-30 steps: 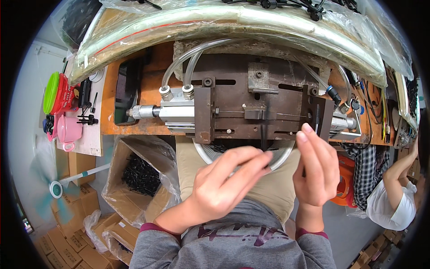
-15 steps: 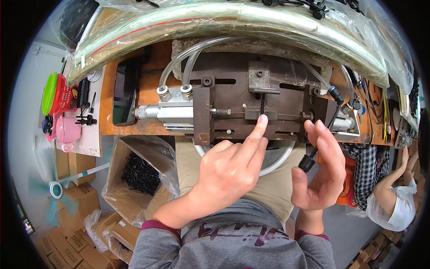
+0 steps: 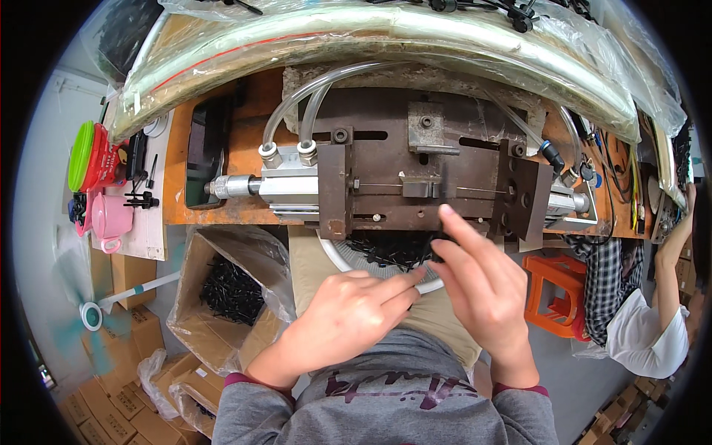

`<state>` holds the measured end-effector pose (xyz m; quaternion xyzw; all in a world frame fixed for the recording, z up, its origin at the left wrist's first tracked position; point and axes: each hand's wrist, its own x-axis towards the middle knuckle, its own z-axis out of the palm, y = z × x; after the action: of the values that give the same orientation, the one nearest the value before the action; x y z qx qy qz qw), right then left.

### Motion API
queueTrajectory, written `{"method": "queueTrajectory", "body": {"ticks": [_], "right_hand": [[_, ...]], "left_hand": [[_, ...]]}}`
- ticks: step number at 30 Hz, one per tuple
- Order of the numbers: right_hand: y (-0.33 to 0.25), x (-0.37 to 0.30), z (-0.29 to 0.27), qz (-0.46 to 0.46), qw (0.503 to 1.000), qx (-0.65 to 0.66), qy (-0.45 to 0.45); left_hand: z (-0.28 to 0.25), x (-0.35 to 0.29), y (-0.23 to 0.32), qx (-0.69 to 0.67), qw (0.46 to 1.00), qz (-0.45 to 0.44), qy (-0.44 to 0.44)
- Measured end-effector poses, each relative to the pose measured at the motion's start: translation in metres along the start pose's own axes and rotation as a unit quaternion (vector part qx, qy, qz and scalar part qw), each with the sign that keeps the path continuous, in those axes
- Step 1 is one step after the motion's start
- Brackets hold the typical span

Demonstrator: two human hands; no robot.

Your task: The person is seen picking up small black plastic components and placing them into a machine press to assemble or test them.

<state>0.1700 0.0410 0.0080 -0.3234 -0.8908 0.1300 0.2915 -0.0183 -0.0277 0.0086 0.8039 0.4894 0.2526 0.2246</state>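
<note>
My right hand [image 3: 486,293] pinches a slim black plastic stick [image 3: 445,182] with a thicker end at the fingertips. The stick stands in front of the small metal block [image 3: 421,187] of the fixture and is smeared by motion. My left hand [image 3: 356,315] is just beside it, lower and to the left, its fingers stretched toward the right hand; its thumb is hidden. Behind both hands sits the dark brown metal fixture [image 3: 386,159], with a silver air cylinder [image 3: 291,189] at its left and another cylinder [image 3: 567,202] at its right. Thin metal pins run inward toward the block.
A white-rimmed basket [image 3: 335,256] with many black pieces rests at my lap. To the left are a carton [image 3: 200,326] of black pieces, a pink cup [image 3: 113,216] and a turning fan [image 3: 91,314]. An orange stool [image 3: 555,297] and a person's arm [image 3: 671,245] are on the right.
My right hand has moved left with the black stick. My left hand has drawn back from the block, where a black piece no longer shows. The left cylinder's outer end has slid outward.
</note>
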Motion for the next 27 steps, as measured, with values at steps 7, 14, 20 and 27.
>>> {"method": "queueTrajectory", "body": {"ticks": [7, 14, 20, 27], "right_hand": [[-0.010, 0.014, 0.008, 0.004, 0.996, -0.083, -0.035], [-0.016, 0.018, -0.001, 0.008, 0.992, -0.099, -0.072], [-0.010, 0.046, -0.029, 0.007, 1.000, 0.005, -0.020], [0.030, 0.155, -0.062, -0.050, 0.986, -0.104, 0.117]], "left_hand": [[0.031, -0.013, -0.013, -0.068, 0.994, -0.016, -0.085], [0.050, -0.015, -0.020, -0.071, 0.993, -0.007, -0.093], [0.050, -0.023, -0.020, -0.051, 0.996, -0.005, -0.073], [0.055, -0.037, -0.015, -0.050, 0.999, 0.015, -0.008]]}}
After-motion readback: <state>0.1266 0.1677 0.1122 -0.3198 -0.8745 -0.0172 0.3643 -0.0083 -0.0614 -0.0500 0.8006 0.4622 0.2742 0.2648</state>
